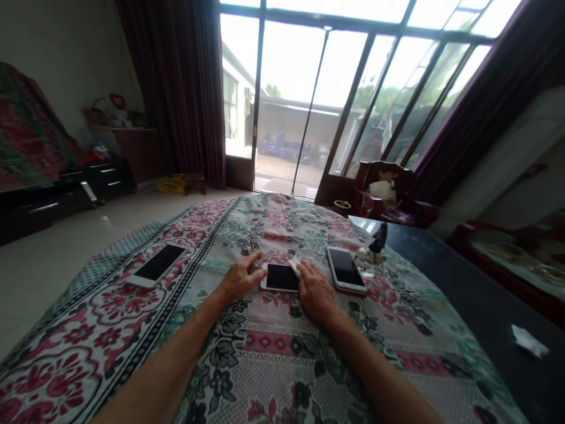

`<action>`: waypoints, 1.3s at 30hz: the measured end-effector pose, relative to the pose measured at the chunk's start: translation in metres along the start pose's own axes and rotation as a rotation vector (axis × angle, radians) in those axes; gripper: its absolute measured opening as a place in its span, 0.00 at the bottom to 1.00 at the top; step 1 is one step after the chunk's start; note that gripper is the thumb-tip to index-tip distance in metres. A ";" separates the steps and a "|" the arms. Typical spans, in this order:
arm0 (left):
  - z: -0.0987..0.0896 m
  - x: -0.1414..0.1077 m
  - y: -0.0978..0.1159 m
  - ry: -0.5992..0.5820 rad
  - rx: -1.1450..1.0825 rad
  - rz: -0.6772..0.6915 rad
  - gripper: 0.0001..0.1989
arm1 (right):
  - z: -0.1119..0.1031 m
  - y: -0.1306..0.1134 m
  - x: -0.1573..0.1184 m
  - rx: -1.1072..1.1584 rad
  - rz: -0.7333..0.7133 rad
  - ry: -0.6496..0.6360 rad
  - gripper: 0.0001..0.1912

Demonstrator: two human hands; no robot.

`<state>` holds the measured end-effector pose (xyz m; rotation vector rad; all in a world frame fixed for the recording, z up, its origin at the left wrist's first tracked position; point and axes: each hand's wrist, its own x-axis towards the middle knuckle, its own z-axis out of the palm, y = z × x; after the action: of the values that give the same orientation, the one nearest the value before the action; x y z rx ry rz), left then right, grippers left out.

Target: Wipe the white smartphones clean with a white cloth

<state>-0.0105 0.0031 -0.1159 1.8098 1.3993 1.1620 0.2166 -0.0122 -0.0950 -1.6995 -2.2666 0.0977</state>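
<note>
Seen from the head camera, the left hand rests unclenched, fingers spread against the edge of a white smartphone lying face up on a floral cloth, while the right hand bears down on a white wipe at the phone's corner, whether gripping it unclear. A phone in a pink case lies just beside, another phone farther left. Uneven pressure on the soft cloth could skid the white smartphone into its neighbour; grit in the wipe could scratch the glass.
</note>
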 end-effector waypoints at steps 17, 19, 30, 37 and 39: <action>-0.012 -0.009 0.015 -0.106 0.294 0.119 0.41 | 0.015 -0.067 0.004 0.143 -0.255 -0.009 0.25; -0.014 -0.008 0.012 -0.133 0.313 0.137 0.42 | 0.012 -0.063 0.001 0.148 -0.263 -0.004 0.22; -0.024 -0.009 0.005 -0.263 0.306 0.171 0.40 | 0.012 -0.022 0.012 0.130 0.071 0.174 0.19; -0.022 -0.007 0.004 -0.225 0.265 0.133 0.41 | 0.014 -0.019 0.012 0.154 0.062 0.213 0.22; -0.022 -0.007 0.006 -0.213 0.250 0.125 0.41 | 0.014 -0.031 0.009 0.193 -0.020 0.193 0.23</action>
<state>-0.0276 -0.0070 -0.1029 2.1523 1.3714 0.8518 0.1822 -0.0114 -0.0989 -1.5184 -2.0615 0.1375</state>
